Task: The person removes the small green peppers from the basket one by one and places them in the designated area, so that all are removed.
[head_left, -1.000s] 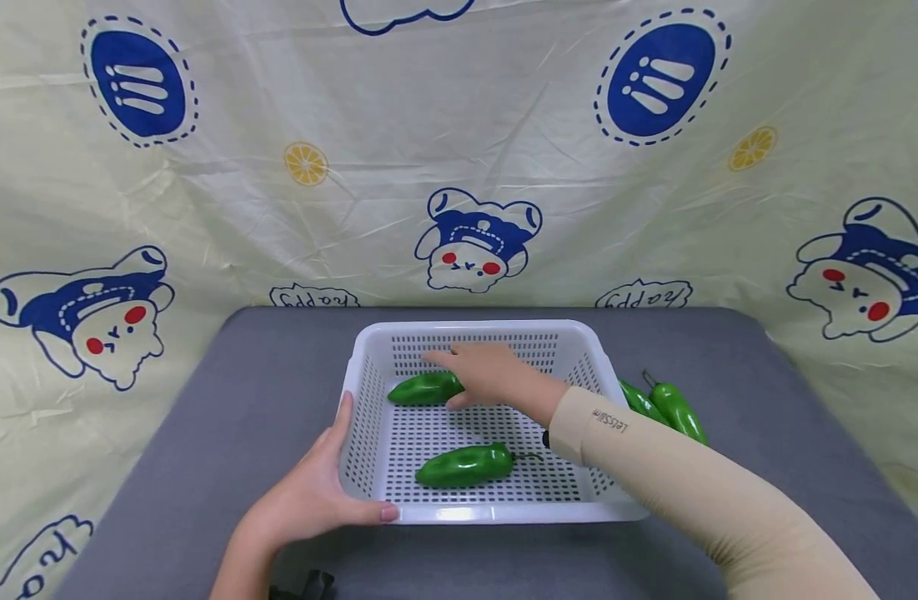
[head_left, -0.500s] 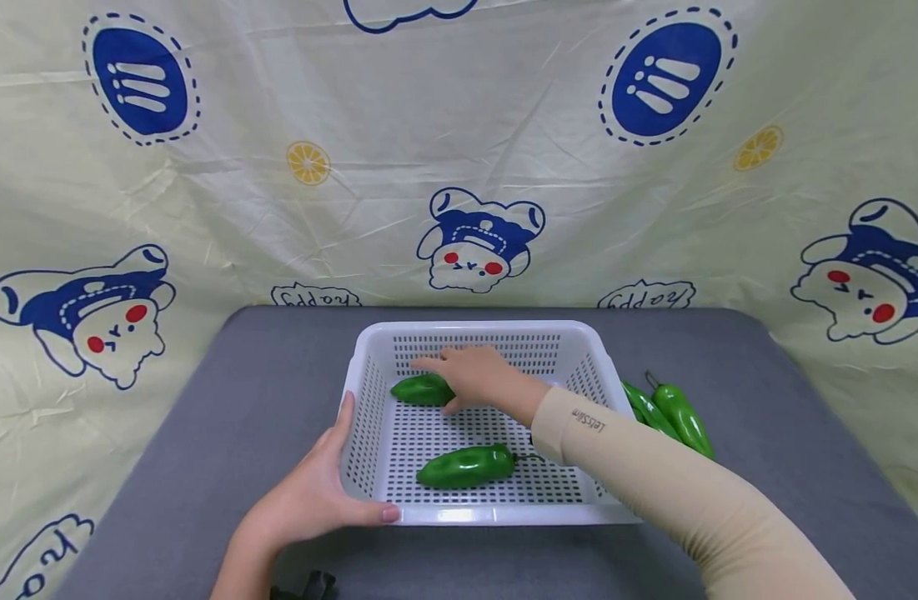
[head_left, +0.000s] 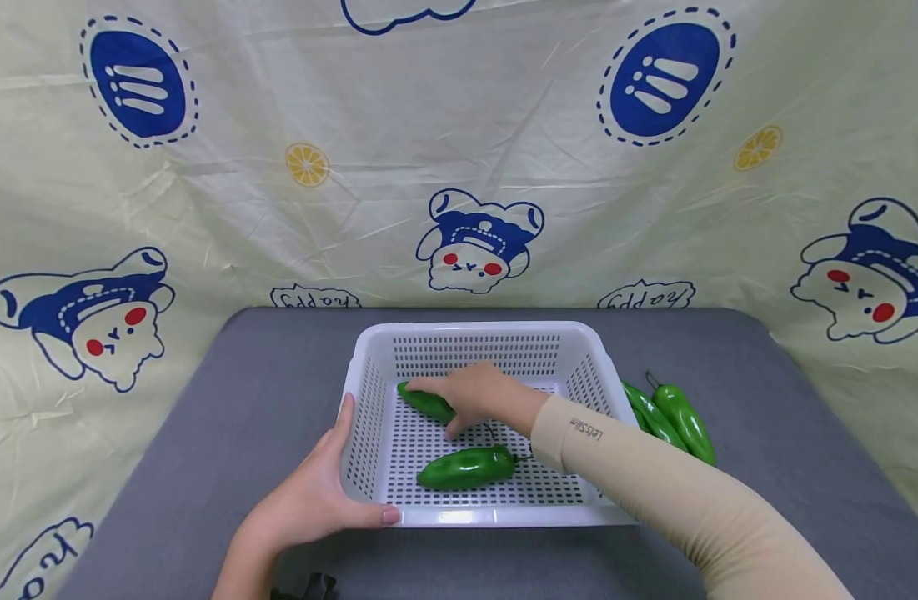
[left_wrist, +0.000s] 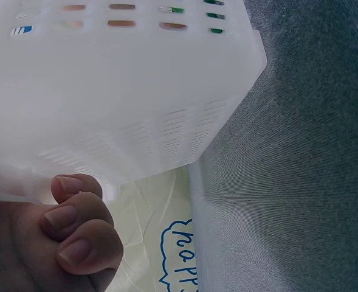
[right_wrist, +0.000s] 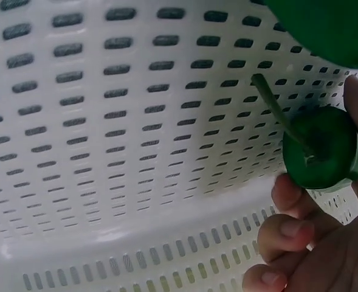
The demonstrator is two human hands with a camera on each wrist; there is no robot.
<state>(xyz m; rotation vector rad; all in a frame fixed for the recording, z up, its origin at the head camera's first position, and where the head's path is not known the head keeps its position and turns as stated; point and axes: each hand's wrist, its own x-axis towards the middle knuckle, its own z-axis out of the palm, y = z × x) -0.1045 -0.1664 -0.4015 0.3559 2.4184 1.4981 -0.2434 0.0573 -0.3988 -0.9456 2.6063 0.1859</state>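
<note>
A white perforated plastic basket (head_left: 496,515) stands on the table. Inside it, my right hand (head_left: 481,396) holds a green pepper (head_left: 427,404) between thumb and fingers, low over the basket floor. In the right wrist view, the stem end of this pepper (right_wrist: 321,149) shows between thumb and fingertips. A second green pepper (head_left: 466,468) lies loose toward the basket's front. At the front left corner my left hand (head_left: 308,492) grips the basket, thumb on the front rim and index finger up along the left side. Its other fingers (left_wrist: 84,225) appear curled below the rim in the left wrist view.
Outside the basket's right side, more green peppers (head_left: 679,421) lie on the grey tabletop (head_left: 271,375), partly hidden by the basket and sleeve (head_left: 669,483). A printed cloth (head_left: 383,233) hangs behind the table.
My right hand has shifted a little left and toward me. The pepper in it has turned from nearly level to slanting, and its stem now shows. My left hand stays at the corner.
</note>
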